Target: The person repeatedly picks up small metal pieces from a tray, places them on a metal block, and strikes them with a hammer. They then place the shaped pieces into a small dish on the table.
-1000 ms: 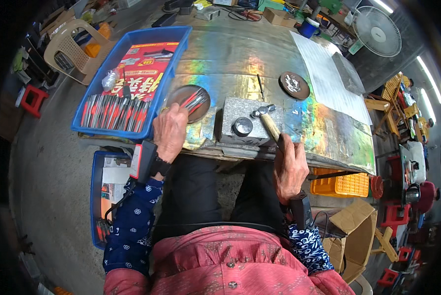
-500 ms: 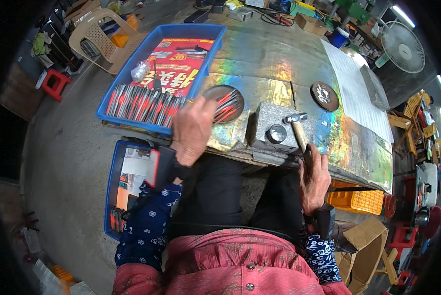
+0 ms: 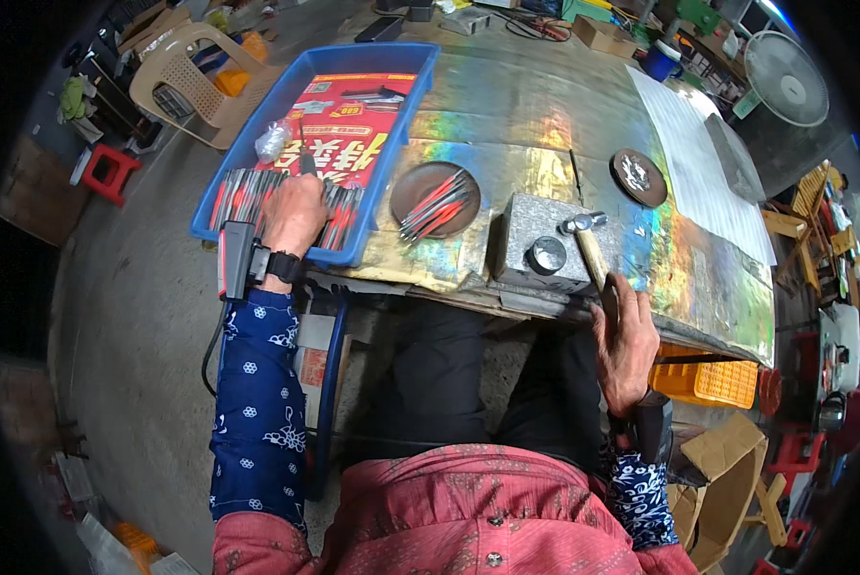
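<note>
My left hand (image 3: 294,216) reaches into a blue tray (image 3: 372,59) at the table's left, its fingers down among several red-handled tools (image 3: 243,192) lined up along the tray's near side; whether it grips one is hidden. My right hand (image 3: 623,340) holds the wooden handle of a hammer (image 3: 586,240) at the table's near edge. The hammer's metal head rests on a grey stone block (image 3: 526,230) that carries a small round metal piece (image 3: 547,255). A brown round dish (image 3: 420,182) with a few red-handled tools (image 3: 436,203) lies between tray and block.
A second brown dish (image 3: 638,176) sits farther right on the shiny metal-covered table (image 3: 545,105). A grey sheet (image 3: 698,163) covers the right end. A plastic chair (image 3: 185,67), red stool (image 3: 109,172), fan (image 3: 784,81), orange crate (image 3: 708,379) and cardboard box (image 3: 727,470) stand around.
My left hand has moved left from the brown dish into the blue tray. My right hand keeps its hold on the hammer. The view has swung left.
</note>
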Action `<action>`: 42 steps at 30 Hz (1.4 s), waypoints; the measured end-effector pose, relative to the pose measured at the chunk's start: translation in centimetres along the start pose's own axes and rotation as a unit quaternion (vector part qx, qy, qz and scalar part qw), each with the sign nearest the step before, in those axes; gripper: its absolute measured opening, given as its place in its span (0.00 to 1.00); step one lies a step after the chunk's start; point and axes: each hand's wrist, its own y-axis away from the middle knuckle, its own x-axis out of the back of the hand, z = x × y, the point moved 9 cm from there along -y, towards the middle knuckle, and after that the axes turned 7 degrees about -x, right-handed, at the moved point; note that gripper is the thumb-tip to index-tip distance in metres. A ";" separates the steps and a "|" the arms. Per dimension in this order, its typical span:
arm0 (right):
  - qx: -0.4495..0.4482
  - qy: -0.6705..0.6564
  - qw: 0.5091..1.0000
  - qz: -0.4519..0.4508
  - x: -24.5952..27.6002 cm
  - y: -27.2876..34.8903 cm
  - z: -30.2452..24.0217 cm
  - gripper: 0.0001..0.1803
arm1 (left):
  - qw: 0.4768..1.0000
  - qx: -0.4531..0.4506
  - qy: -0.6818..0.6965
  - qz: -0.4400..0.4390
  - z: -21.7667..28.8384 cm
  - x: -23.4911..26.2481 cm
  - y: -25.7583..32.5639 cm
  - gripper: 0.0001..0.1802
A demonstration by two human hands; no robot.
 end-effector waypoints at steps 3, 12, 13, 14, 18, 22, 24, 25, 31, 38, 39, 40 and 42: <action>-0.005 0.000 1.000 -0.001 0.2 -0.1 0.0 0.23 | 0.999 0.024 -0.031 -0.028 -0.5 -1.1 -0.7 0.14; -0.034 -0.067 0.997 -0.005 1.6 -0.5 1.8 0.20 | 0.998 -0.017 0.063 0.011 -1.7 -1.5 -1.4 0.06; -0.034 -0.054 0.998 0.000 1.9 -0.6 2.4 0.19 | 0.998 -0.009 0.058 -0.015 -2.0 -1.8 -1.5 0.06; -0.020 -0.041 0.999 0.019 2.5 -0.8 2.9 0.17 | 0.997 0.006 0.058 -0.044 -2.5 -2.3 -1.5 0.07; -0.060 0.018 0.997 0.038 3.3 -2.3 7.5 0.10 | 0.994 -0.014 0.092 0.053 -2.1 -0.7 -1.4 0.06; -0.123 0.043 0.991 -0.025 1.7 -3.4 12.3 0.09 | 0.980 0.013 0.171 0.103 -2.3 0.5 -0.5 0.10; -0.129 0.056 0.989 -0.036 0.9 -3.6 13.4 0.09 | 0.940 0.082 0.316 0.101 -3.0 0.2 -0.4 0.12; -0.124 0.050 0.990 -0.036 0.5 -3.8 13.7 0.09 | 0.924 0.042 0.355 0.133 -2.1 1.2 -0.3 0.12; -0.082 0.087 0.992 -0.037 -1.3 -4.7 14.2 0.06 | 0.815 -0.038 0.556 0.159 4.6 4.8 0.5 0.10; -0.025 0.111 0.993 -0.035 -2.1 -5.7 13.4 0.04 | 0.776 -0.075 0.619 0.092 13.7 5.4 1.5 0.09; -0.008 0.127 0.991 -0.034 -2.1 -5.7 13.0 0.04 | 0.779 -0.090 0.614 0.087 14.6 5.4 1.6 0.09; -0.001 0.147 0.988 -0.039 -2.3 -5.8 12.8 0.04 | 0.769 -0.082 0.629 0.076 15.3 5.0 1.6 0.08; 0.016 0.148 0.987 -0.055 -2.4 -6.0 12.5 0.05 | 0.765 -0.078 0.636 0.067 16.4 4.4 1.7 0.08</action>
